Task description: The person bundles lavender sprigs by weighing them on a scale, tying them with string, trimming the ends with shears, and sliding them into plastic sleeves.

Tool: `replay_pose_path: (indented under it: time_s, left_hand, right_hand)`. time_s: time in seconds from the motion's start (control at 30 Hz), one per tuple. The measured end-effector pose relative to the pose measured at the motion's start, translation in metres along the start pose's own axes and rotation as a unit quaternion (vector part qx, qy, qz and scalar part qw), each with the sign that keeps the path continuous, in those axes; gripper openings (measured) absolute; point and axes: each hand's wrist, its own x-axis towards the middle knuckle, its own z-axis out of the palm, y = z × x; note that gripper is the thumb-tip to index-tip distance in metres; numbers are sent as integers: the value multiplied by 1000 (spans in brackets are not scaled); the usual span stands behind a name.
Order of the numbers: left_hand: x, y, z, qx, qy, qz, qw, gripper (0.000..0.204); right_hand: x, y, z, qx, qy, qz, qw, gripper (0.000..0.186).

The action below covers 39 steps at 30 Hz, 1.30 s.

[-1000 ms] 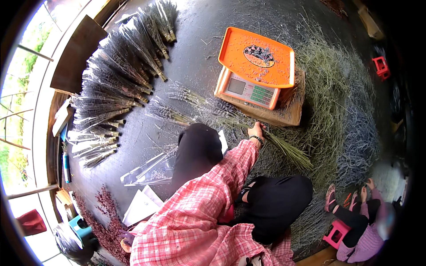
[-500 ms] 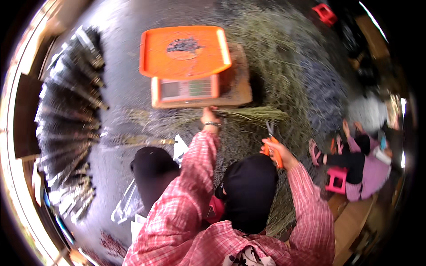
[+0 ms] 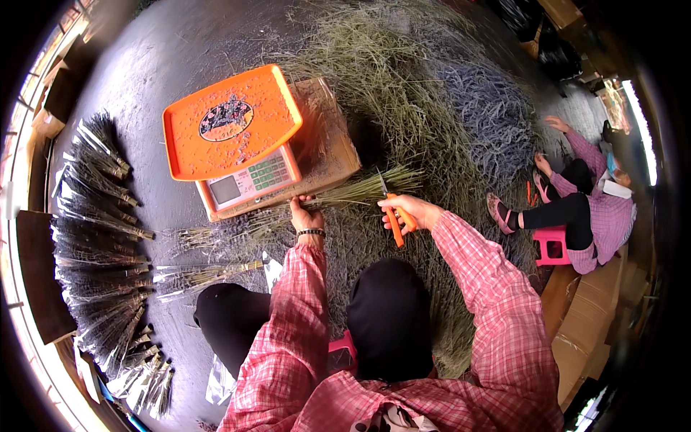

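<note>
My left hand (image 3: 307, 217) is closed around a bundle of dried lavender (image 3: 363, 188), just in front of the weighing scale. The bundle lies sideways, its pale cut stems pointing right and its darker end stretching left. In my right hand (image 3: 421, 211) is a pair of scissors (image 3: 395, 227) with orange handles, my fingers wrapped on the grips. The narrow metal blades point up beside the stem ends; whether they touch the stems I cannot tell. The scale (image 3: 248, 180) has an orange pan littered with dark bits and sits tilted in view on a cardboard box (image 3: 327, 129).
Wrapped lavender bunches (image 3: 101, 252) form a row at the left, and another wrapped bunch (image 3: 216, 275) lies by my knee. Loose stems (image 3: 367, 65) and a purple-grey lavender heap (image 3: 489, 115) spread to the right. A co-worker (image 3: 590, 194) sits on a pink stool (image 3: 553, 245).
The view has swung, so the scale and box appear turned and further left. My right hand has brought the scissors closer to the stem ends. My left hand still holds the bundle.
</note>
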Motion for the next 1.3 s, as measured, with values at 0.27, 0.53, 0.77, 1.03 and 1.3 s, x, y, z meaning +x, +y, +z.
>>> replay_pose_path:
  time_s: [0.27, 0.53, 0.77, 1.03, 1.3]
  left_hand:
    - [-13, 1, 0, 43, -63, 36, 996, 19]
    - [-9, 9, -1, 55, -40, 65, 996, 17]
    - [-2, 17, 7, 37, -92, 56, 993, 23]
    - [-40, 10, 7, 105, -72, 68, 989, 19]
    - [-62, 17, 32, 169, -116, 103, 973, 22]
  right_hand:
    - [29, 11, -7, -23, 32, -87, 995, 22]
    - [11, 11, -20, 38, 118, -152, 981, 17]
    - [-50, 62, -5, -50, 3, -95, 994, 52]
    - [27, 72, 12, 53, 24, -134, 989, 48]
    - [28, 74, 12, -1, 90, -207, 974, 27]
